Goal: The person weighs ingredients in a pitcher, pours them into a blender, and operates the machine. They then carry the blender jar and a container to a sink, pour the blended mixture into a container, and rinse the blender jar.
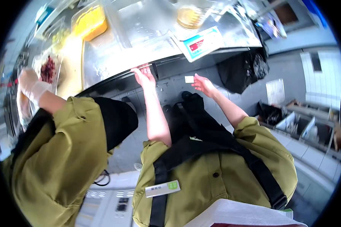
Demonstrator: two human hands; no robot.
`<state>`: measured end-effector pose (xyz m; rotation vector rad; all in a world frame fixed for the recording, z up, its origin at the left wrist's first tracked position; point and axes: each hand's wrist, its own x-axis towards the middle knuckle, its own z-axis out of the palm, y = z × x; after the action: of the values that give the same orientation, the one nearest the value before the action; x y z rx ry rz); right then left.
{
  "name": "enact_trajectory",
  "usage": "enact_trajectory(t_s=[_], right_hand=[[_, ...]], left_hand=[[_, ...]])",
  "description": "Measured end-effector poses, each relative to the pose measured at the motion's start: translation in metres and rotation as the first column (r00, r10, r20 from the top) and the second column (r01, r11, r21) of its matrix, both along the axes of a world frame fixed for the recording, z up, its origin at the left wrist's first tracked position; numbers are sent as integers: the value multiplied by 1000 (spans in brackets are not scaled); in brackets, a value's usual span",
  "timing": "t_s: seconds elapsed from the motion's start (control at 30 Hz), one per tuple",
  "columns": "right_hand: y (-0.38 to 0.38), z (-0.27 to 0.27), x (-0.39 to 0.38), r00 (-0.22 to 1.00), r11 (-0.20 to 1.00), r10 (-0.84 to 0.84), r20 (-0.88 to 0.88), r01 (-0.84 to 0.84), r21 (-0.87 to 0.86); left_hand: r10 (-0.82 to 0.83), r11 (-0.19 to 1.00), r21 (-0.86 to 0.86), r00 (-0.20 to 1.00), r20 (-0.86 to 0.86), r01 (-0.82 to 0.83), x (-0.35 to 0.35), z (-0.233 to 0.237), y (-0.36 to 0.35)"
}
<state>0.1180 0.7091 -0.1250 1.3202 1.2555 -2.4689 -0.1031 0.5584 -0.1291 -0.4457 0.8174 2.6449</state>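
Note:
My right hand (204, 85) is closed in a pinch on a small pale label (189, 79), held out over the floor in front of the metal counter. To its left, my left hand (144, 77) is raised at the counter's front edge, with a thin white strip (141, 67) across its fingers. Above and between the two hands, a blue-and-white box (202, 44) with a red panel sits at the counter's edge.
Along the metal counter (140, 19) stand a tub of yellow food (90, 23) and a round clear container (189, 17). At left, a co-worker's gloved hand (28, 83) is beside a tray of dark red food (48, 70). Black bags (238, 72) hang at right, near drawers (310, 128).

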Motion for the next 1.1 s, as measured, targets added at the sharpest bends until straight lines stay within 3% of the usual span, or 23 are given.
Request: enact_trajectory(t_s=[0.07, 0.13, 0.2, 0.27, 0.4, 0.6, 0.67, 0.73, 0.8, 0.87, 0.9, 0.97, 1.0, 1.03, 1.1], right_hand=[[14, -21, -14, 990, 986, 134, 49, -138, 97], [24, -36, -27, 968, 955, 226, 108, -242, 171], [27, -65, -38, 922, 869, 363, 136, -388, 307], [22, -92, -45, 899, 787, 430, 84, -418, 455], [-2, -170, -71, 854, 629, 517, -59, -332, 704], [-62, -253, -126, 829, 541, 548, -110, -251, 802], [-83, -285, -156, 827, 541, 543, -144, -213, 814], [-106, -317, -191, 829, 546, 530, -178, -173, 820], [-133, -340, -236, 810, 446, 559, -176, -116, 887], [-162, -377, -285, 817, 441, 551, -171, -111, 891], [-176, -397, -310, 809, 440, 559, -182, -103, 892], [-200, -424, -340, 790, 402, 568, -232, -20, 916], [-211, -441, -354, 799, 381, 555, -233, 5, 924], [-221, -459, -365, 788, 357, 560, -255, 48, 933], [-241, -497, -392, 763, 372, 579, -288, 67, 926]], left_hand=[[86, 993, -86, 996, 21, -84, 5, 10, 7], [121, 937, -313, 985, -123, -154, 14, 1, 8], [221, 898, -373, 973, -72, -232, 21, 7, 6], [227, 893, -377, 970, -91, -245, 27, 5, 1], [268, 805, -525, 959, -93, -276, 48, 1, -13], [266, 722, -601, 940, -215, -342, 95, -9, -59], [241, 763, -550, 940, -243, -338, 112, -2, -70], [180, 716, -587, 912, -369, -379, 126, -2, -79], [181, 614, -642, 873, -452, -460, 131, -8, -89], [87, 420, -768, 864, -495, -482, 139, -16, -109], [95, 421, -772, 870, -485, -476, 144, -15, -116], [252, 229, -801, 828, -500, -553, 149, -21, -123], [399, 203, -769, 769, -500, -606, 152, -29, -127], [448, 260, -653, 688, -571, -711, 154, -37, -133], [458, 232, -611, 639, -618, -757, 149, -54, -145]])
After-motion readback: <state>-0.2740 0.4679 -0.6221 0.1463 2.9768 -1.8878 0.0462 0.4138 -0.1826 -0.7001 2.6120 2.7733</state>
